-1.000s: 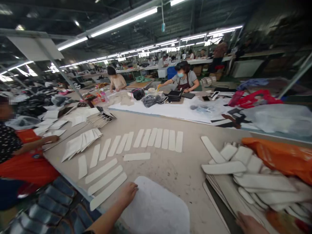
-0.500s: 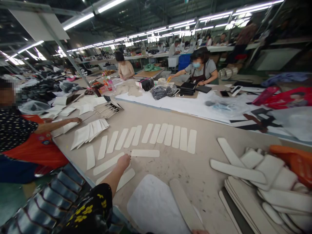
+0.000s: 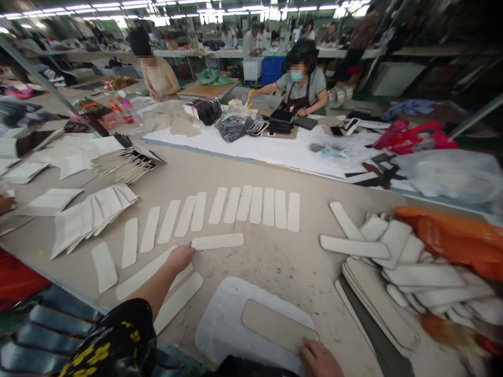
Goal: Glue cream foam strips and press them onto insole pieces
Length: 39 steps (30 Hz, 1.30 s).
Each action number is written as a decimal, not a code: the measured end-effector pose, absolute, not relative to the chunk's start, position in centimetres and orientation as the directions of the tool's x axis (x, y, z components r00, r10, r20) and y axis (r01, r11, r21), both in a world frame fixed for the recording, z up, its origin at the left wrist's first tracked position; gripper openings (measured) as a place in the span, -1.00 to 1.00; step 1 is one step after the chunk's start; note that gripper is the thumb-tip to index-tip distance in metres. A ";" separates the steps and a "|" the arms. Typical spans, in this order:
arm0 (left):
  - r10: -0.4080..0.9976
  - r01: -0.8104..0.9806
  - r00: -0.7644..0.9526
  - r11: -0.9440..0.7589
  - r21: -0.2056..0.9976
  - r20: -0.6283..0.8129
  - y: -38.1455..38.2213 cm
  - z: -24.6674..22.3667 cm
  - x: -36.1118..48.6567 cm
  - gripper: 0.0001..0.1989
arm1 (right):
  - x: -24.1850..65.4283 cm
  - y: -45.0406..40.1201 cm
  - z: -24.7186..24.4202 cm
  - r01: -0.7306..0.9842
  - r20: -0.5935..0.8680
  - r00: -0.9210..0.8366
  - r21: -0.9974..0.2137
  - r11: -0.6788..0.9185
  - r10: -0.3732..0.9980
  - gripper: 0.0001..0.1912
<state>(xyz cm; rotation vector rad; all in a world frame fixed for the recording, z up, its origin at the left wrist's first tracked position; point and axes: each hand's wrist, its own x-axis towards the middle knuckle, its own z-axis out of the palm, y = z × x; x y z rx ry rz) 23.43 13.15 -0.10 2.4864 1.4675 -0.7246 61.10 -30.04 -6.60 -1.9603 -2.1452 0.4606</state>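
Note:
My left hand [image 3: 179, 257] reaches across the table, its thumb and fingers pinched on the left end of a cream rounded strip [image 3: 218, 241]. Under and beside my left wrist lie more cream strips [image 3: 178, 302]. At the bottom, my right hand [image 3: 320, 358] has its fingers closed at the right end of a beige rounded strip [image 3: 277, 323]. That strip lies over a white rounded sheet [image 3: 216, 319]. Beyond my left hand, a curved row of cream strips [image 3: 269, 207] is spread on the brown tabletop [image 3: 271, 262].
Thick pale strips [image 3: 377, 303] are heaped at the right beside an orange bag [image 3: 448, 241]. Fanned white pieces [image 3: 94, 214] lie at the left. Across the table a masked person [image 3: 314, 86] works near black stacked pieces [image 3: 281, 120]. Another person's hand [image 3: 7, 203] shows at the left edge.
The view has turned right and down. My right hand has come further into view, and its beige strip now lies crosswise on the white sheet. My left hand stays by the same cream strip.

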 end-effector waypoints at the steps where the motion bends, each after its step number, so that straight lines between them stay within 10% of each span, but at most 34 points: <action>1: 0.765 0.843 0.419 -0.528 -0.105 -0.488 13.4 0.1 23.5 -0.72 | 60.6 -29.8 -6.0 0.934 -0.051 -0.068 -0.356 0.045 0.996 -0.68; 13: 0.635 0.645 0.645 -0.750 -0.142 -0.425 11.7 4.3 27.3 -0.77 | 59.8 -29.3 -2.9 0.734 -0.046 0.345 -0.609 -0.300 0.937 -0.68; 19: 0.415 0.495 0.853 -0.836 0.236 -0.317 4.5 10.8 32.3 -0.88 | 60.0 -26.2 -0.8 0.271 -0.186 0.535 -0.886 -0.375 0.824 -0.60; 26: 0.251 0.441 0.873 -0.771 0.459 -0.418 -2.4 14.1 37.4 -0.93 | 60.3 -25.3 0.4 -0.246 -0.342 0.556 -0.938 -0.243 0.757 -0.29; 39: 0.186 0.649 0.725 -0.505 0.569 -0.663 -4.2 7.8 40.3 -0.94 | 61.6 -31.2 0.7 -0.097 -0.518 0.586 -0.808 -0.581 0.623 -0.65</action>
